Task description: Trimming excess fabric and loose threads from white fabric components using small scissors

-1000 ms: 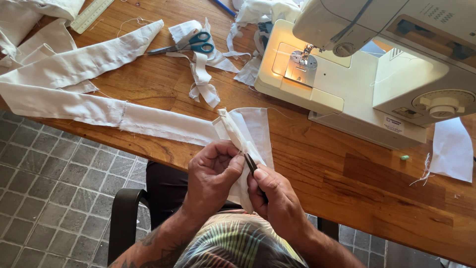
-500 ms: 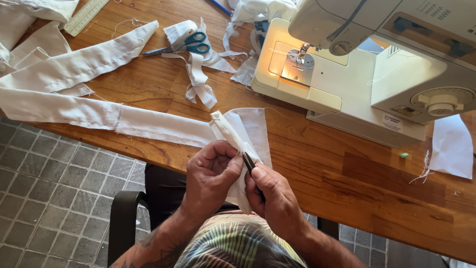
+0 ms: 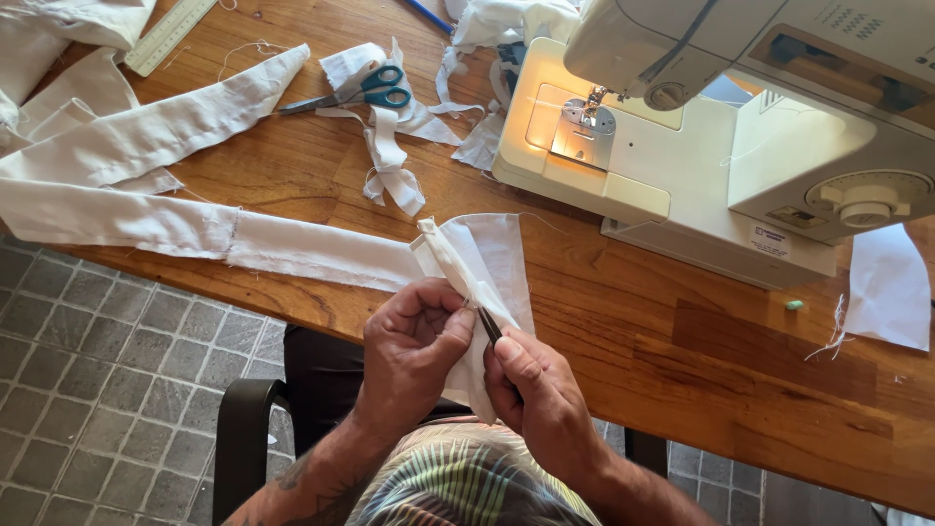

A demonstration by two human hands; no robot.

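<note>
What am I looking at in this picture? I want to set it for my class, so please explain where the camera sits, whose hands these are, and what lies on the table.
The camera is worn on a person's head and looks down at their own two bare hands. The left hand pinches a folded strip of white fabric that trails across the wooden table. The right hand holds a small dark tool against the fabric; what kind of tool is too small to tell. On the table stand a white sewing machine with its lamp lit, blue-handled scissors, a ruler and fabric scraps.
</note>
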